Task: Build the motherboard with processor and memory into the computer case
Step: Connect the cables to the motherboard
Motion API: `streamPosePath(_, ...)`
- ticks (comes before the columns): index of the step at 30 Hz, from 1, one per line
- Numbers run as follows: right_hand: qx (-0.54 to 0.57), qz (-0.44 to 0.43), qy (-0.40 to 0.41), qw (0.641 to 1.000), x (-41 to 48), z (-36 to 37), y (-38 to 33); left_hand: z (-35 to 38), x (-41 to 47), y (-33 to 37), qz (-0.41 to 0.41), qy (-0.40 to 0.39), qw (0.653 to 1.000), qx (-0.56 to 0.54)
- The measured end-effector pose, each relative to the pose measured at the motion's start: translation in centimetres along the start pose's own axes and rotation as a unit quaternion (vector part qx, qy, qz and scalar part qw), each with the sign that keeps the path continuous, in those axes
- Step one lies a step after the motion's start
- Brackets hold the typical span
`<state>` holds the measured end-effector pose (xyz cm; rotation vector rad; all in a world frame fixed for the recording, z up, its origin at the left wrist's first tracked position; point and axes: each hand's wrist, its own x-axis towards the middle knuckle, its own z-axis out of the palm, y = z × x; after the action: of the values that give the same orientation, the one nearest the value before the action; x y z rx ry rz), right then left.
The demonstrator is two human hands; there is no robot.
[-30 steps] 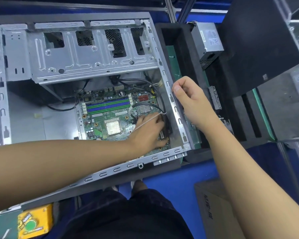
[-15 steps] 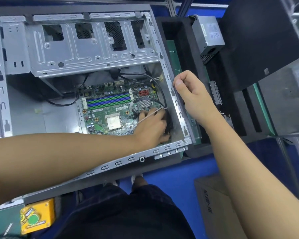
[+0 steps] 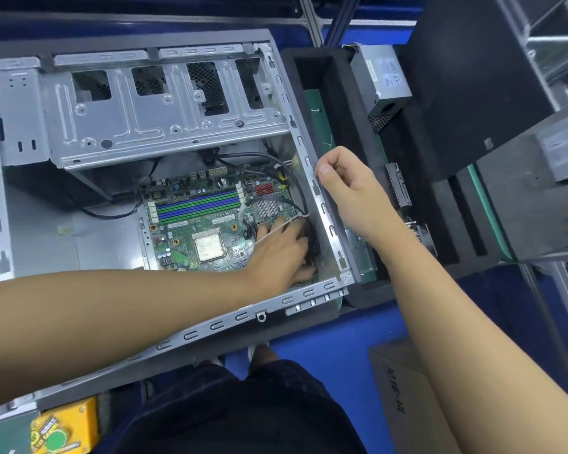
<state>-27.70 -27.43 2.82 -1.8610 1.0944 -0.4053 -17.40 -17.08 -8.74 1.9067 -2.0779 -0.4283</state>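
Note:
The open grey computer case [image 3: 164, 126] lies on its side before me. Inside it sits the green motherboard [image 3: 184, 237], with the square processor [image 3: 209, 246] in its socket and blue and green memory slots [image 3: 197, 204] above. My left hand [image 3: 284, 253] reaches into the case's lower right corner and rests on the board's right end, fingers curled down among black cables [image 3: 289, 181]; what they hold is hidden. A thin white tie crosses the back of it. My right hand [image 3: 351, 191] rests on the case's right rim, fingers loosely curled, thumb on the metal edge.
A black foam tray [image 3: 338, 103] stands right of the case, with a grey power supply [image 3: 381, 83] beyond it. A cardboard box [image 3: 407, 398] sits at the lower right. A yellow button box [image 3: 63, 427] is at the lower left. My legs are below the case.
The view has shifted slightly. My left hand stays in the case's lower right corner with small finger movements. My right hand stays on the right rim.

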Motion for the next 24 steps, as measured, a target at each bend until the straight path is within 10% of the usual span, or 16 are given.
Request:
streamPosePath(15,-0.026,-0.014,0.02,0.999,0.2,0.7,-0.2,-0.7,0.1,0.4,-0.056,-0.017,0.995,-0.082)
streamPosePath(20,-0.152,-0.184,0.094,0.966,-0.1,1.5,-3.3,-4.8,-1.5,-1.2,0.013,-0.152,0.98,-0.13)
streamPosePath(24,-0.239,-0.154,-0.109,0.952,1.4,4.1,-6.8,-11.5,-3.6,-3.6,0.031,-0.269,0.958,-0.098)
